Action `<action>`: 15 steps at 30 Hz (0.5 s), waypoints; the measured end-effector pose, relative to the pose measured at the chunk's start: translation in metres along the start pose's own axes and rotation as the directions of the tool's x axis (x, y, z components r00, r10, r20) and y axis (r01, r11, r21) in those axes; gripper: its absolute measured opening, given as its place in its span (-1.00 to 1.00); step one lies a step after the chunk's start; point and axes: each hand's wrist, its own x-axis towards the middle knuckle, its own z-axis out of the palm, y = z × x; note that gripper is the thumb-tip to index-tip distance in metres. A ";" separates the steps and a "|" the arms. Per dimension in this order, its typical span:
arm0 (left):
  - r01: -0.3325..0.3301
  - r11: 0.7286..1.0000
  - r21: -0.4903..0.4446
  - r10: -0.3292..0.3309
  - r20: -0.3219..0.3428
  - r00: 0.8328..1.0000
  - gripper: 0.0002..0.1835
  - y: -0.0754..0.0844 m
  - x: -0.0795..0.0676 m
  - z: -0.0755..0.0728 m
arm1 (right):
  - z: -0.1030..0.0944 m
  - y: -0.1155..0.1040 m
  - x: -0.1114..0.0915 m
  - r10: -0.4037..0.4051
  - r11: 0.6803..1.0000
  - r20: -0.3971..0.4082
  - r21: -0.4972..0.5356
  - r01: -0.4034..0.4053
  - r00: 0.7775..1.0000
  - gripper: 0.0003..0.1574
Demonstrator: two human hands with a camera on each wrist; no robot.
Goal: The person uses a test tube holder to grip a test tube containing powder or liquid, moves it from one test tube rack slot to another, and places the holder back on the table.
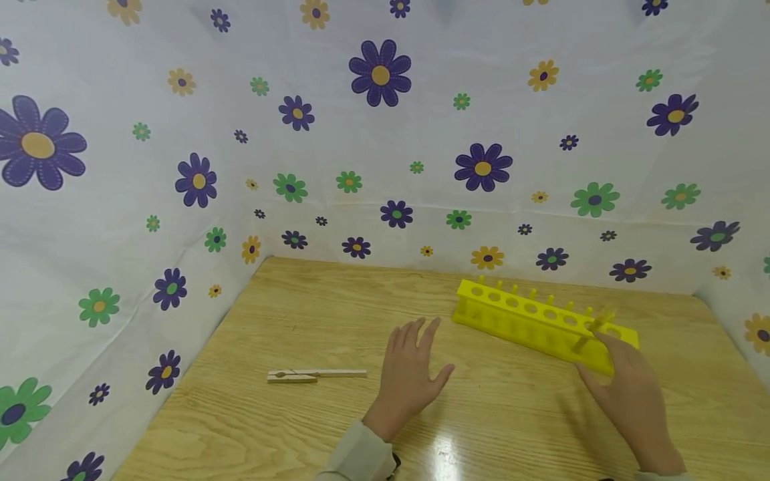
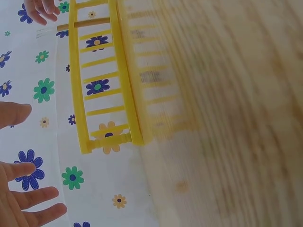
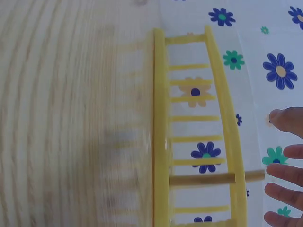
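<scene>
A yellow test tube rack, with a row of holes and a row of pegs, stands toward the back right of the table. One test tube of brownish-yellow liquid is in it, near the right end. My right hand is beside that end, thumb and fingers spread, holding nothing; in the right wrist view the fingertips are close to the tube's top. My left hand is over the middle of the table with fingers extended, also holding nothing. To its left lies a wooden test tube clamp.
The wood-grained table carries these things. A white cloth printed with purple, green and orange flowers rises behind the table and along both sides. The rack stands close to the back cloth.
</scene>
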 end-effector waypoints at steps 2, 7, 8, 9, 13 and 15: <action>0.003 1.000 -0.001 -0.003 -0.006 1.000 -0.21 -0.001 0.000 0.000 | -0.003 0.004 0.000 0.035 0.999 0.000 -0.008 -0.035 0.999 -0.25; 0.025 1.000 -0.008 -0.025 0.016 1.000 -0.23 -0.002 0.000 -0.002 | -0.009 0.016 0.000 0.107 0.994 -0.032 -0.006 -0.107 0.994 -0.33; 0.028 1.000 -0.011 -0.028 0.018 0.999 -0.23 -0.002 0.000 -0.002 | -0.010 0.018 0.000 0.124 0.992 -0.039 0.003 -0.124 0.991 -0.34; 0.030 0.999 -0.011 -0.030 0.020 0.999 -0.23 -0.003 0.000 -0.002 | -0.011 0.021 0.000 0.142 0.990 -0.048 0.017 -0.141 0.989 -0.35; 0.033 0.999 -0.015 -0.033 -0.001 0.999 -0.23 -0.005 -0.001 -0.001 | -0.014 0.031 0.000 0.250 0.967 -0.052 0.071 -0.247 0.967 -0.40; 0.033 0.999 -0.018 -0.034 -0.010 0.999 -0.24 -0.006 -0.001 0.001 | -0.014 0.037 0.001 0.289 0.954 -0.064 0.102 -0.282 0.955 -0.39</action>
